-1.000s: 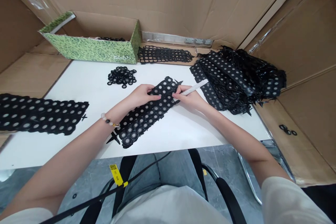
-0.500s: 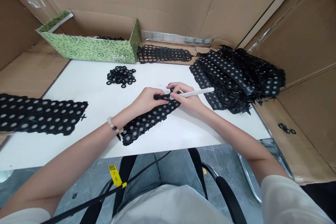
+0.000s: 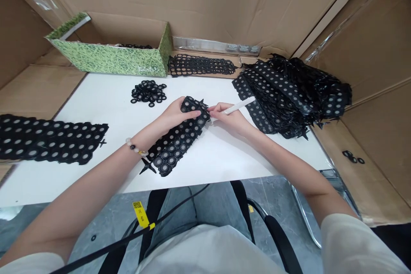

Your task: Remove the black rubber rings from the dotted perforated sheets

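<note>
A black molded rubber sheet (image 3: 180, 144) with rows of round, grey-centred discs lies slantwise on the white table. Its far end is lifted by my left hand (image 3: 176, 115), closed with the thumb on top and the fingers underneath, partly hidden. My right hand (image 3: 228, 115) is closed around a white pen-shaped tool (image 3: 240, 105), whose back end points up and right. The fingertips of this hand meet the sheet's right far edge; the tool's tip is hidden there. Loose black rubber rings (image 3: 148, 93) are heaped beyond my left hand.
Another disc sheet (image 3: 48, 140) lies at the left. A large pile of black sheets (image 3: 289, 94) covers the right back. Behind stand a green patterned box (image 3: 109, 59) and a punched-out black mesh (image 3: 202, 65). Several rings (image 3: 353, 157) rest on cardboard at the right.
The sheet's far end now shows its discs face up, where it was folded narrow between my fingers. My left hand has shifted slightly left and away; the white tool tilts more steeply.
</note>
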Demonstrator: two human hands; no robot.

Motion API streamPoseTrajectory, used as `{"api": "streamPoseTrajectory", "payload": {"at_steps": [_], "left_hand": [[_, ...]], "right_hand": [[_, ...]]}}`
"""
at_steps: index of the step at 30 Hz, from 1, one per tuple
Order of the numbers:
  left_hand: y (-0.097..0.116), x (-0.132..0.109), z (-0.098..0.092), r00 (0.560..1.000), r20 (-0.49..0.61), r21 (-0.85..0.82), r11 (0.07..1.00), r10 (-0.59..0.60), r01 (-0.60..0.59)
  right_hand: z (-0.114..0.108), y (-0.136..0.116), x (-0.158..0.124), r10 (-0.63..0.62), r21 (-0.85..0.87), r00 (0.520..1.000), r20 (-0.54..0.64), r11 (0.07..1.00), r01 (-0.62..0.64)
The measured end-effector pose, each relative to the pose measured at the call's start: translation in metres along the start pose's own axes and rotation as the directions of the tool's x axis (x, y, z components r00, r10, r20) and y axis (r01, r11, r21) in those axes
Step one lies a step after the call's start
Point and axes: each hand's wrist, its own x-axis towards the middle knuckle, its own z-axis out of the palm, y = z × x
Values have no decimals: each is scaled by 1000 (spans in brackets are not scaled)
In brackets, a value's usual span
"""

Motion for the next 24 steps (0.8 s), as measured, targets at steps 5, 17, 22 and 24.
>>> {"api": "streamPoseTrajectory", "payload": {"at_steps": [5, 17, 22, 24], "left_hand": [[8, -6, 0, 979, 110, -123, 975, -172, 185], [18, -13, 4, 996, 72, -33, 998, -58, 60], [13, -11, 4, 999, 49, 11, 1000, 14, -14], [11, -10, 4, 998, 51, 46, 998, 30, -32]], "right_hand": [[5, -5, -2, -60, 51, 998, -21, 997, 61], [8, -21, -15, -223, -105, 969, -106, 972, 212], [8, -22, -18, -292, -176, 951, -103, 946, 271], [7, -22, -19, -310, -205, 944, -117, 937, 282]]}}
